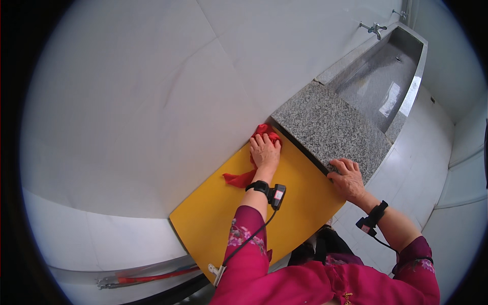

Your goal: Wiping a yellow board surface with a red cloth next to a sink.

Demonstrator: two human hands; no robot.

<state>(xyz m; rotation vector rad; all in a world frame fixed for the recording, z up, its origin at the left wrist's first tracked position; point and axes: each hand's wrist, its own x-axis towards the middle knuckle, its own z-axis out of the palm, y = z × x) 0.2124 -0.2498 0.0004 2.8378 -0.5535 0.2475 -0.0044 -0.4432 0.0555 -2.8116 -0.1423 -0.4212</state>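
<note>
A crumpled red cloth [241, 179] lies on the yellow tabletop [300, 203], close to the wall and the granite slab. My left hand [265, 151] presses down on its far end with bent fingers, and a loose tail of cloth trails toward me. The speckled grey granite slab [333, 119] stands higher than the yellow top and borders it on the right. My right hand [348, 178] grips the near corner of this slab, fingers on top and thumb at the side edge. Black straps with small devices circle both wrists.
Beyond the slab runs a long stone sink [376, 81] with a metal tap [375, 29] on the white wall [152, 101]. A metal clip [217, 273] sits on the table's near-left edge. A red-handled pole [157, 275] lies low at the left.
</note>
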